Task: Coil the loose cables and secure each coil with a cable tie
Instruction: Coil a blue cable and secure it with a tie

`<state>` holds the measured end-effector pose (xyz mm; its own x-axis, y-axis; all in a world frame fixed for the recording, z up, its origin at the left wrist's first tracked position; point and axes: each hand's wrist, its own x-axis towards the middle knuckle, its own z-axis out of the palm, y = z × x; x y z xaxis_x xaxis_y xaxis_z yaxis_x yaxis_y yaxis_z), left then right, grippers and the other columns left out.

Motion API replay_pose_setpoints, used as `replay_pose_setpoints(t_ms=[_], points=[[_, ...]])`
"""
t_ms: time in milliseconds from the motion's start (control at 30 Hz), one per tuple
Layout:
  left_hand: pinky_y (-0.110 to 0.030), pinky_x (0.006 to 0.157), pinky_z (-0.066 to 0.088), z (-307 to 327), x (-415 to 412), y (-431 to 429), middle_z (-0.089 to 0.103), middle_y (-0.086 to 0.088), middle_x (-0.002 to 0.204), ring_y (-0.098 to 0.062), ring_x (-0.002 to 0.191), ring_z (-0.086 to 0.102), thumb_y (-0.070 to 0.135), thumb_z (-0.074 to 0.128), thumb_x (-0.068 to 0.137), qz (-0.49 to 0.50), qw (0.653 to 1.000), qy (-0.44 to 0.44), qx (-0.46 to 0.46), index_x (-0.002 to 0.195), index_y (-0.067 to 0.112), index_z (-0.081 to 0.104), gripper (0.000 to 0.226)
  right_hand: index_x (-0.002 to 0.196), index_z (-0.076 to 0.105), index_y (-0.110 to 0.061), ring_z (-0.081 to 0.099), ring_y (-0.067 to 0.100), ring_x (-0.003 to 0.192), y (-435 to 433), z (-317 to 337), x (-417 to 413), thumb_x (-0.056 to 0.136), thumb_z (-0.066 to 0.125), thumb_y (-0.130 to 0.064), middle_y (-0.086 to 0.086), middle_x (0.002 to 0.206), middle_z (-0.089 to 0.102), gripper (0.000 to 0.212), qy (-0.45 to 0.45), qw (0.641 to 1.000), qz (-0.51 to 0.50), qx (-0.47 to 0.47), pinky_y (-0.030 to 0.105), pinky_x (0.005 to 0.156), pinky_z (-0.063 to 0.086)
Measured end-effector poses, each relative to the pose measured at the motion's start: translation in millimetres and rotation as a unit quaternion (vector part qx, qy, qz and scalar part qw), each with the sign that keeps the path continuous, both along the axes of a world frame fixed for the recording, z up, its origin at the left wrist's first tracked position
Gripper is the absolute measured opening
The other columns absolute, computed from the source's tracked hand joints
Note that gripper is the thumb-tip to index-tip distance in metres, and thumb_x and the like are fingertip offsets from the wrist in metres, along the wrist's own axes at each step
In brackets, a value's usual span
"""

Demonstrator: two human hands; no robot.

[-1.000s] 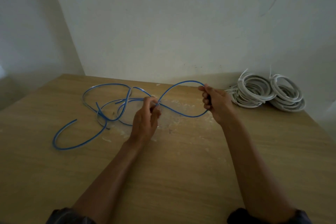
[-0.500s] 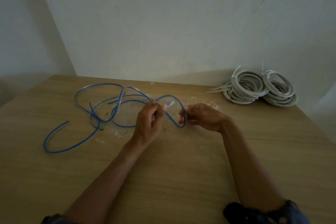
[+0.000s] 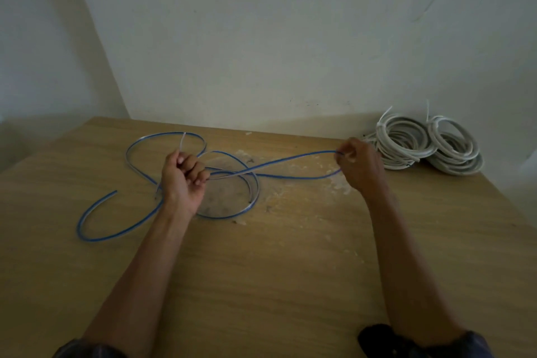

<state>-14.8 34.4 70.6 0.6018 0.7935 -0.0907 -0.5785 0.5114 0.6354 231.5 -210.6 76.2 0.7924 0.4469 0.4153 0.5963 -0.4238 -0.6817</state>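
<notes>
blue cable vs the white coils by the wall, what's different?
The blue cable sprawls in loose loops; the white coils are wound tight. The left hand and right hand grip the blue cable; no hand holds the white coils. The white coils look tied, the blue cable is not. Both rest on the wooden table.

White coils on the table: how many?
2, both at the far right corner of the table: the first white coil just beyond the right hand, the second white coil right of it, seemingly touching. No others visible.
</notes>
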Motion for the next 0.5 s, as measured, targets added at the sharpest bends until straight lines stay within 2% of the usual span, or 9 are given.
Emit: replay_pose_setpoints(t_ms=[33,100,200,233,300,333,367,433,500], points=[[-0.024,0.041,0.019,-3,-1,3,0.021,0.007,0.053,-0.010,0.044,0.016,0.027,0.033,0.107,0.012,1.000,0.012,0.007,0.065,0.023,0.036,0.042,0.091,0.069,-0.021,0.063,0.022,0.095,2,2,-2,0.089,0.072,-0.020,0.003,0.093,0.067,0.004,-0.048,0.996,-0.079,0.008,0.036,0.082,0.044],[-0.025,0.041,0.018,-6,-4,12,0.021,0.007,0.054,-0.012,0.046,0.014,0.024,0.034,0.106,0.048,0.997,0.044,0.037,0.066,0.023,0.035,0.041,0.109,0.066,-0.021,0.061,0.035,0.105,3,3,-6,0.098,0.059,-0.031,0.013,0.105,0.066,0.017,-0.027,0.984,-0.171,-0.030,0.037,0.079,0.042],[-0.026,0.041,0.014,-10,-11,25,0.021,0.008,0.052,-0.013,0.050,0.009,0.013,0.032,0.100,0.117,0.982,0.099,0.113,0.067,0.024,0.029,0.035,0.103,0.064,-0.020,0.069,0.035,0.097,5,2,-5,0.099,0.051,-0.015,0.010,0.094,0.073,0.015,0.103,0.992,-0.061,0.040,0.037,0.078,0.051],[-0.025,0.041,0.014,-13,-12,30,0.021,0.009,0.052,-0.012,0.048,0.011,0.010,0.032,0.098,0.136,0.975,0.117,0.130,0.067,0.024,0.029,0.034,0.100,0.064,-0.020,0.070,0.031,0.097,4,4,-5,0.098,0.051,-0.007,0.008,0.095,0.073,0.019,0.200,0.970,0.018,0.139,0.036,0.078,0.053],[-0.025,0.041,0.015,-18,-14,34,0.023,0.009,0.052,-0.010,0.046,0.015,0.009,0.033,0.096,0.148,0.970,0.140,0.137,0.066,0.025,0.030,0.034,0.106,0.065,-0.016,0.068,0.026,0.101,-2,17,-8,0.099,0.048,-0.003,0.009,0.107,0.070,0.022,0.391,0.845,0.133,0.339,0.038,0.084,0.054],[-0.025,0.041,0.015,-20,-14,35,0.024,0.009,0.053,-0.009,0.046,0.016,0.010,0.033,0.097,0.145,0.970,0.142,0.134,0.066,0.025,0.032,0.034,0.110,0.064,-0.013,0.069,0.025,0.100,-5,21,-7,0.101,0.047,-0.007,0.010,0.109,0.071,0.021,0.444,0.784,0.157,0.404,0.040,0.087,0.055],[-0.024,0.041,0.016,-20,-14,36,0.025,0.009,0.054,-0.009,0.046,0.017,0.011,0.034,0.097,0.139,0.971,0.142,0.135,0.066,0.024,0.033,0.034,0.113,0.064,-0.013,0.071,0.023,0.097,-7,25,-5,0.102,0.047,-0.013,0.010,0.108,0.071,0.020,0.463,0.763,0.156,0.424,0.040,0.087,0.056],[-0.023,0.042,0.020,-17,-13,34,0.028,0.008,0.054,-0.009,0.046,0.020,0.014,0.035,0.100,0.111,0.973,0.134,0.148,0.069,0.022,0.040,0.033,0.113,0.061,-0.015,0.074,0.019,0.079,-11,29,-6,0.105,0.048,-0.018,0.015,0.103,0.072,0.016,0.411,0.847,0.109,0.320,0.035,0.072,0.057],[-0.023,0.045,0.028,-15,-8,28,0.034,0.008,0.054,-0.009,0.047,0.027,0.022,0.037,0.106,0.051,0.981,0.109,0.154,0.075,0.019,0.049,0.033,0.110,0.060,-0.011,0.070,0.016,0.056,-15,29,-11,0.107,0.045,-0.017,0.023,0.096,0.073,0.016,0.333,0.934,0.088,0.092,0.022,0.052,0.048]])
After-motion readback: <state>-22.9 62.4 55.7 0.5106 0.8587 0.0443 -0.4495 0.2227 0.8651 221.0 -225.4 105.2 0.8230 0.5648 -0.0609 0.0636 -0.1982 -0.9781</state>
